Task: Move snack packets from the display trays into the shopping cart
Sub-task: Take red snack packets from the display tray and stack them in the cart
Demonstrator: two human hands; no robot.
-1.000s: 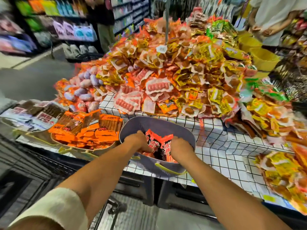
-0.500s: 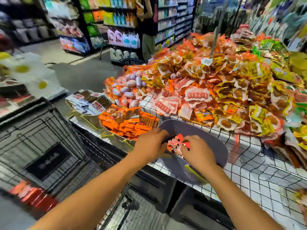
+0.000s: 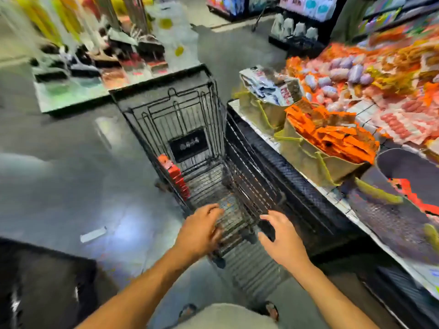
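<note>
The black wire shopping cart [image 3: 180, 110] stands in the middle of the view, left of the display table. Red snack packets [image 3: 176, 177] lie stacked along its left inner wall. My left hand [image 3: 202, 231] and my right hand [image 3: 281, 241] hover side by side over the near end of the cart, fingers spread, with nothing in them. A blurred pale packet [image 3: 228, 206] shows in the cart just beyond my left fingers. At the right edge sits the grey display tray [image 3: 401, 162] with red packets [image 3: 409, 192] in it.
The display table [image 3: 337, 200] runs along the right, carrying a tray of orange packets [image 3: 332, 134], a tray of white-and-brown packets [image 3: 268, 86] and a heap of sausage snacks [image 3: 392, 74]. Another low display [image 3: 78, 91] stands behind the cart. A dark bin [image 3: 47, 281] is at bottom left.
My view has swung left from the grey tray to the cart. Both hands moved from the tray, where they held red packets, to above the cart and now hold nothing.
</note>
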